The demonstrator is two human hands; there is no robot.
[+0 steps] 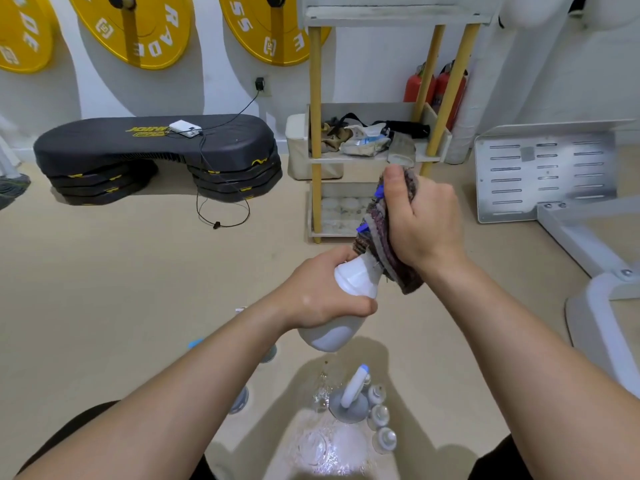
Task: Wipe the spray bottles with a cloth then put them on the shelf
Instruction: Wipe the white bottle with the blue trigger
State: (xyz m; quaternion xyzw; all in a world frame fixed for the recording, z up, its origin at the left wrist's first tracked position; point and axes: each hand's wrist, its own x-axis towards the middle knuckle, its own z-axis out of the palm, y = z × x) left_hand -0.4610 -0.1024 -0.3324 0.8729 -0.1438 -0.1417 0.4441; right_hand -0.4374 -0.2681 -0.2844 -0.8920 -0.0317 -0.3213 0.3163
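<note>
Beige floor (104,271) nearest, carrying an upright grey-based spray bottle (349,405) with a white, blue-tipped trigger, set between two dark-clad legs. Just beside it on the right, a short row of small pale bottles (380,415); nearer still, clear ones washed out by glare, too blurred to count. Above these, clear of the floor, gripped the white spray bottle (356,282) round its body with the left hand (320,297), fingers and thumb curled about it, head tilted up and to the right. Clenched the right hand (424,220) on a striped grey-and-maroon cloth (382,244), wrapped over the bottle's head, leaving only bits of blue trigger showing past it. Beyond the hands, faced the shelf (315,133): yellow posts, white tiers, middle tier heaped with bags, straps and rags, lowest tier holding pale round things too blurred to name. Left of it, against the white wall, a stack of black step platforms (156,147) with a white box and cable on top. Farthest, yellow weight plates (138,29) on the wall, and red fire extinguishers (415,86) behind the shelf.
</note>
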